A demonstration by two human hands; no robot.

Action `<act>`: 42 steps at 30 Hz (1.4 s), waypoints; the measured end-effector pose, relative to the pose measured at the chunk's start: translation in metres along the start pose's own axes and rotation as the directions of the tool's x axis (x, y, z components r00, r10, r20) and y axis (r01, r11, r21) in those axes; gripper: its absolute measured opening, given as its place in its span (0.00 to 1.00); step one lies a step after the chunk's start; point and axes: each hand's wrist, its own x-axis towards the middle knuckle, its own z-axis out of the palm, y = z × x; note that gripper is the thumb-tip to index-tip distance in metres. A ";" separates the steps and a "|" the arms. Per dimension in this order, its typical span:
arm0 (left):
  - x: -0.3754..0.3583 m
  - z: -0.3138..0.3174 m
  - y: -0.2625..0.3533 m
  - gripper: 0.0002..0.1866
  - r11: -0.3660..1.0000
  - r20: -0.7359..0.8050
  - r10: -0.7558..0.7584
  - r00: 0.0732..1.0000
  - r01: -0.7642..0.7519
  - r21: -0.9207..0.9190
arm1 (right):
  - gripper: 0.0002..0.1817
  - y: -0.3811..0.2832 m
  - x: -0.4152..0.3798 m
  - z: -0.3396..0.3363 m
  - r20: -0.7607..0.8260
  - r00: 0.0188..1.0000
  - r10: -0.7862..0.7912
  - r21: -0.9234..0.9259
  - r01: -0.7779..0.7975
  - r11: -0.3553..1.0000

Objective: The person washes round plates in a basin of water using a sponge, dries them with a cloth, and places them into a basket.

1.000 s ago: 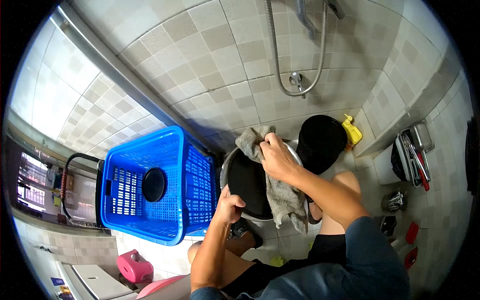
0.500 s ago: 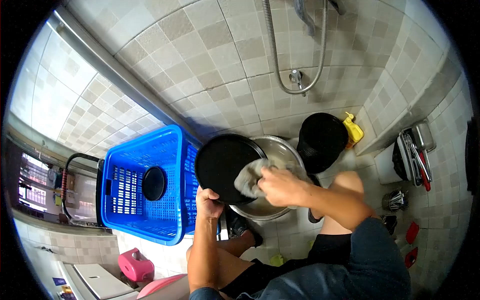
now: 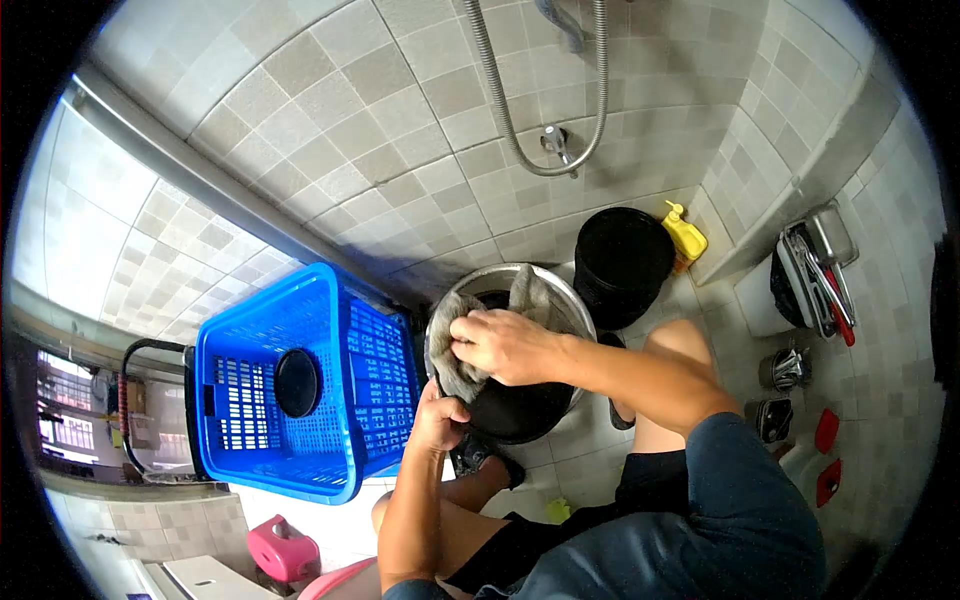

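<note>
A round black tray hangs tilted over the metal basin, covering much of it. My left hand is closed on the tray's left edge, thumb on top. My right hand grips a grey wet-looking cloth and presses it against the tray's upper left part. A fold of the cloth trails to the right of the knuckles. What the basin holds is mostly hidden.
Left of the basin stands a blue plastic basket with a small round black dish inside. A black bucket and a yellow bottle stand by the wall. A shower hose hangs above. A pink stool is lower left.
My right hand and the cloth have moved left across the tray. The tray has shifted right and down over the basin, with my left hand still on its edge. The view has shifted slightly.
</note>
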 end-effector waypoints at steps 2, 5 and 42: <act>-0.001 -0.012 -0.004 0.40 1.000 0.010 -0.023 1.000 0.023 0.012 | 0.13 0.000 -0.007 -0.010 0.073 0.997 -0.006 -0.076 0.011 0.997; -0.010 0.005 0.009 0.41 0.995 -0.088 -0.070 0.994 0.064 -0.073 | 0.14 0.030 -0.024 -0.013 0.137 0.947 0.289 -0.352 -0.226 0.908; -0.054 -0.205 0.186 0.28 0.219 -0.758 0.479 0.443 -0.896 -0.385 | 0.31 0.059 -0.049 -0.069 0.360 0.634 0.684 0.909 -0.403 -0.105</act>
